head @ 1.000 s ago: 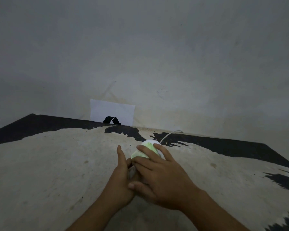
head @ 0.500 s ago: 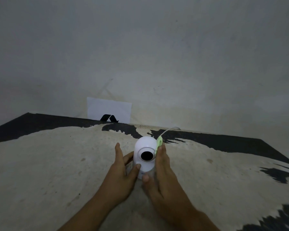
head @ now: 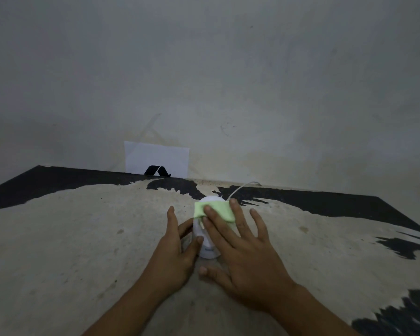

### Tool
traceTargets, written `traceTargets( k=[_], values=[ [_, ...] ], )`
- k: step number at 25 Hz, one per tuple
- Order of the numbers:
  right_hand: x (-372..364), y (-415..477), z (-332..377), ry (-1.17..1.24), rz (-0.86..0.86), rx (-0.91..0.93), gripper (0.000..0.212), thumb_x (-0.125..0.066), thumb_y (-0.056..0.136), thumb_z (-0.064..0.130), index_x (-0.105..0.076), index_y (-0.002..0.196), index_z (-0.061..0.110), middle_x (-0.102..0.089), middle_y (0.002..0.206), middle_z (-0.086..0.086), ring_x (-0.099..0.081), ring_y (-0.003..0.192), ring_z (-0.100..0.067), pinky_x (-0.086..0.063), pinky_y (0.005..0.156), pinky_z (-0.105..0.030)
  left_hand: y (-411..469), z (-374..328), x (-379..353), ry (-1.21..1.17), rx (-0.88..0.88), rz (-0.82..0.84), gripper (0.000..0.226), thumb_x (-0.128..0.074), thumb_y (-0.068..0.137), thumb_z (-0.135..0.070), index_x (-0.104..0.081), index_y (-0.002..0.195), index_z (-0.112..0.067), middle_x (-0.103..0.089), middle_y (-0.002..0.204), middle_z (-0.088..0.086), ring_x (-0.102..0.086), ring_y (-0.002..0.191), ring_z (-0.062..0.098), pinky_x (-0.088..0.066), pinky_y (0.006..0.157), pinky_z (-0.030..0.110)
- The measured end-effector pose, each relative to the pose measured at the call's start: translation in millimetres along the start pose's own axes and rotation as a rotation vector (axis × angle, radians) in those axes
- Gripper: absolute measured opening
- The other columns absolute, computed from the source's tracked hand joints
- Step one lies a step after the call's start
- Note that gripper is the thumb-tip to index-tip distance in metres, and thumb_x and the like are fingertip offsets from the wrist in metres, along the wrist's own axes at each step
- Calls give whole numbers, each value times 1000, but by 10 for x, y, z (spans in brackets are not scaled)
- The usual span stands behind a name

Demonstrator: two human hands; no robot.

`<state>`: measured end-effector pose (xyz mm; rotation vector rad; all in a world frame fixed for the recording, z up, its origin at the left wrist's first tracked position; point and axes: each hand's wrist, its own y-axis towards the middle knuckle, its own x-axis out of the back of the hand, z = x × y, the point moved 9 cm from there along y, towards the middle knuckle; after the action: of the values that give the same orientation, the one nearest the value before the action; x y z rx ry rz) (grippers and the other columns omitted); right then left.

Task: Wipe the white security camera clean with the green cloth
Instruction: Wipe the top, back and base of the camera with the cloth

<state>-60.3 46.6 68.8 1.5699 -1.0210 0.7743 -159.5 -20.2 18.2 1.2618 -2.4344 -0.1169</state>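
Note:
The white security camera stands upright on the worn table, its white cable running back to the wall. The pale green cloth lies over the camera's rounded front. My right hand presses the cloth flat against the camera with spread fingers, hiding the lens. My left hand grips the camera's base from the left, thumb on its front.
A white card with a black mark leans against the grey wall behind the table. The table's top is beige with black peeled patches along the back edge and right side.
My right hand has swung the cloth from the camera's right side across its front, covering the lens that showed half a second ago. The left hand stays on the base.

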Motion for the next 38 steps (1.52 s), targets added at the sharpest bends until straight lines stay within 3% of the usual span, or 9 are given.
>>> traceTargets(
  k=[6, 11, 16, 19, 22, 24, 27, 32, 38],
  values=[
    [7, -43, 63, -86, 50, 130, 73, -23, 89, 70, -31, 145, 23, -19, 157, 8, -4, 147, -25, -11, 111, -55, 5, 18, 1, 12, 17, 8, 92, -54, 92, -26, 22, 143, -28, -42, 108, -48, -52, 102, -21, -43, 74, 2],
    [82, -140, -61, -14, 2, -8, 71, -28, 90, 67, -31, 144, 20, -27, 154, 3, -21, 144, -25, -19, 108, -49, -6, -36, 8, 22, -8, 1, 89, -53, 92, -30, 19, 144, -26, -37, 116, -42, -45, 106, -17, -36, 88, 7],
    [-4, 2, 88, 44, 68, 51, 69, -20, 93, 65, -24, 147, 23, -10, 158, 7, 5, 146, -15, -1, 115, -46, -30, -66, 14, -3, 11, 17, 91, -53, 91, -33, 20, 144, -29, -38, 120, -39, -45, 113, -10, -40, 93, 18],
    [53, 55, -28, 276, 9, -66, 68, -19, 93, 63, -1, 149, 28, 9, 158, 12, 17, 143, -5, 5, 118, -32, -29, -60, 12, 8, 18, 15, 94, -55, 89, -38, 22, 143, -31, -35, 118, -44, -44, 104, -20, -41, 90, 13],
    [-19, 7, -120, 669, 2, -229, 74, -29, 91, 60, 14, 145, 34, 18, 153, 25, 16, 139, 8, 1, 114, -15, -28, -63, 5, 2, 24, 6, 94, -56, 89, -33, 20, 144, -28, -37, 127, -30, -38, 120, -4, -36, 103, 27],
    [-129, -64, -152, 916, 50, -367, 77, -32, 86, 61, 16, 142, 37, 13, 148, 31, 6, 137, 14, -7, 108, -2, -26, -59, 6, 2, 26, 3, 93, -56, 90, -31, 18, 145, -26, -38, 128, -27, -37, 121, -2, -34, 103, 28],
    [-248, -128, -237, 1105, 86, -509, 76, -32, 83, 60, 0, 146, 34, -16, 140, 30, -21, 130, 10, -21, 83, 12, -29, -55, 12, 18, 23, -8, 92, -55, 90, -33, 18, 145, -26, -39, 130, -26, -37, 121, -3, -33, 102, 25],
    [-63, 47, -314, 1089, -51, -452, 70, -31, 84, 61, -15, 148, 36, -12, 149, 30, -11, 129, 22, -13, 97, 4, -31, -86, 10, 48, 27, -6, 92, -54, 90, -36, 18, 146, -25, -37, 128, -28, -38, 119, -4, -33, 98, 21],
    [-343, -6, -392, 1235, 65, -644, 79, -23, 78, 75, -32, 144, 32, -36, 148, 13, -36, 133, -5, -30, 111, -27, -50, -90, 13, 60, 36, -20, 93, -54, 88, -40, 19, 145, -27, -39, 146, -16, -38, 132, 7, -33, 107, 31]
  ],
)
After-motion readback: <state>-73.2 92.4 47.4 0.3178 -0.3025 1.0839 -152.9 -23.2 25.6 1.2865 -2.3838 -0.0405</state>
